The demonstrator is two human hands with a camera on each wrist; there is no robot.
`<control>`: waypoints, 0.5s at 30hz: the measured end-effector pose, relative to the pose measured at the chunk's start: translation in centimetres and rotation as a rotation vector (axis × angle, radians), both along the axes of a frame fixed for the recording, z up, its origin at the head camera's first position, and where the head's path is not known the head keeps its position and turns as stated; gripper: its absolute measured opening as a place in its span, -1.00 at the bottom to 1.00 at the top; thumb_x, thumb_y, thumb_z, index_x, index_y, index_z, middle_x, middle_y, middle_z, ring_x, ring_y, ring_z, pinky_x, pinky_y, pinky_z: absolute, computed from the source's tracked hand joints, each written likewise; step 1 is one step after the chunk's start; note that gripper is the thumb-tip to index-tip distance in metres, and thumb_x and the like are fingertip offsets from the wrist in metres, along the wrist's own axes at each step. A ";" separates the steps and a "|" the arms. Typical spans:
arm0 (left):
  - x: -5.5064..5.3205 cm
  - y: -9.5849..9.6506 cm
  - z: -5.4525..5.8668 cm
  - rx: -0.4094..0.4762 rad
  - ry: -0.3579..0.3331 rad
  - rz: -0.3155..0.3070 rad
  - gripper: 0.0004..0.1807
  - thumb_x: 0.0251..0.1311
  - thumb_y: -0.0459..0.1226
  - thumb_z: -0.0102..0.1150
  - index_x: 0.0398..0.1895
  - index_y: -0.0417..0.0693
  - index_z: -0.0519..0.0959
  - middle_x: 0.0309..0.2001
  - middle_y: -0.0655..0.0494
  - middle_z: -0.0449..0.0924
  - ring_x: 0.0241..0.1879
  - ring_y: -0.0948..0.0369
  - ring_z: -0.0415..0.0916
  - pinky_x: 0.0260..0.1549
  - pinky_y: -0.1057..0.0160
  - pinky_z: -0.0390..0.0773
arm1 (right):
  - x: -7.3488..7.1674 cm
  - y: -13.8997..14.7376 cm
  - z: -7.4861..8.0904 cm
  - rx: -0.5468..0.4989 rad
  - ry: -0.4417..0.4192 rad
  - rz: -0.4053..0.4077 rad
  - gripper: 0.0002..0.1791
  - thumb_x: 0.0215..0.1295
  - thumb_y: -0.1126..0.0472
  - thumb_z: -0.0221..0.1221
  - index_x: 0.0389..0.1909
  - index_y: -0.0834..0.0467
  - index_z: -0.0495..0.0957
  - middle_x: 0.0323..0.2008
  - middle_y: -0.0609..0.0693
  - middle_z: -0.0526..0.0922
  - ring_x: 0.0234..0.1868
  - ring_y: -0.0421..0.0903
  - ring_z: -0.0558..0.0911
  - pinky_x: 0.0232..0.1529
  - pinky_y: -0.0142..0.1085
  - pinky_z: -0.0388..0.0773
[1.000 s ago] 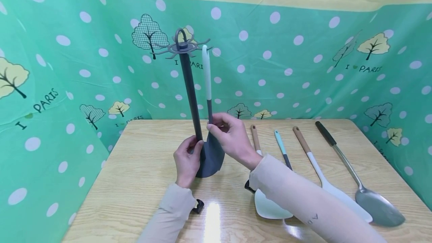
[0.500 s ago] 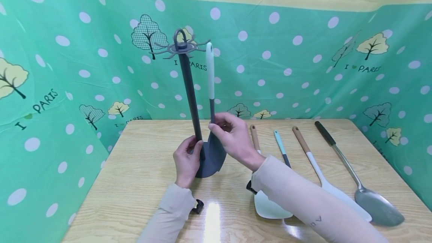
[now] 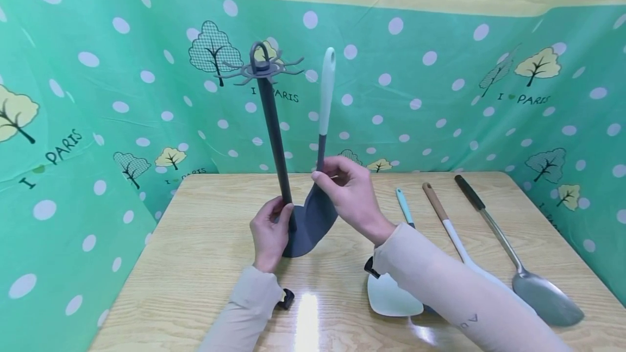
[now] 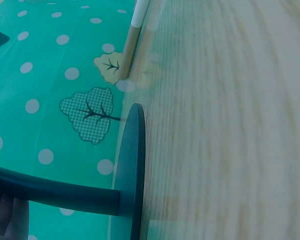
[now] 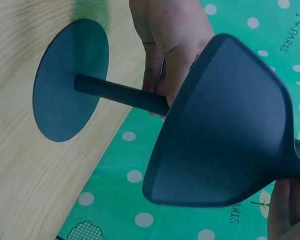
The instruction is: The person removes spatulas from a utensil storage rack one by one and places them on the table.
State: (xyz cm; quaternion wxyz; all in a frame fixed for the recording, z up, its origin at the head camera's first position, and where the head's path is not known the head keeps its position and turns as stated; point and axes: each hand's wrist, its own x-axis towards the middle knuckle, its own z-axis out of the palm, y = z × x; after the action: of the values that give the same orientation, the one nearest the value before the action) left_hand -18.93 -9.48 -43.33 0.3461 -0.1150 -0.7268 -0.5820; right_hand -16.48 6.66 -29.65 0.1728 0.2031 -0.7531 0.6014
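Note:
A dark utensil stand (image 3: 274, 140) with a ring of hooks (image 3: 262, 70) at its top stands on the table. My left hand (image 3: 270, 232) grips its pole low down, near the round base (image 5: 70, 85). My right hand (image 3: 354, 194) pinches the dark neck of a turner, whose mint handle (image 3: 327, 91) points up, leaning slightly right, apart from the hooks. Its wide dark blade (image 5: 225, 130) hangs downward and overlaps the base in the head view. In the left wrist view, the pole (image 4: 65, 195) runs into the fingers (image 4: 15, 215) at the edge.
On the table's right lie a pale blade (image 3: 393, 295), a mint handle (image 3: 404, 205), a brown-and-white utensil (image 3: 455, 238) partly under the right sleeve, and a metal turner (image 3: 545, 297) with a black handle. A patterned cloth (image 3: 391, 124) hangs behind.
The turner has moved right and slightly up with my right hand; its handle top has gone from beside a hook to well clear of it. The left hand and stand stay put.

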 end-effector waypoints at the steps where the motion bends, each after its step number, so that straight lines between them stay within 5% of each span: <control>1: 0.0 0.0 0.0 0.002 0.003 -0.001 -0.80 0.11 -0.50 0.27 -0.18 -0.41 0.62 -0.32 -0.24 0.65 -0.34 -0.06 0.62 -0.29 -0.08 0.62 | 0.0 0.1 0.0 0.001 -0.004 -0.006 -0.88 0.23 0.40 0.22 -0.21 0.29 0.62 -0.32 0.12 0.63 -0.31 0.03 0.63 -0.22 -0.24 0.61; 15: 0.0 0.0 0.0 0.034 0.019 -0.033 -0.82 0.11 -0.54 0.24 -0.19 -0.45 0.61 -0.33 -0.27 0.65 -0.33 -0.10 0.62 -0.29 -0.08 0.61 | -0.4 2.0 -0.3 0.006 -0.076 -0.071 -0.88 0.24 0.33 0.23 -0.24 0.30 0.62 -0.33 0.13 0.63 -0.29 0.04 0.60 -0.18 -0.23 0.60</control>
State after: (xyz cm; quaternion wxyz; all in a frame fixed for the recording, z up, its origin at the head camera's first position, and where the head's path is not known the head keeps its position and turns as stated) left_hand -18.92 -9.49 -43.36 0.3452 -0.1266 -0.7116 -0.5987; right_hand -16.90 8.62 -29.97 0.1648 0.1537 -0.7678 0.5998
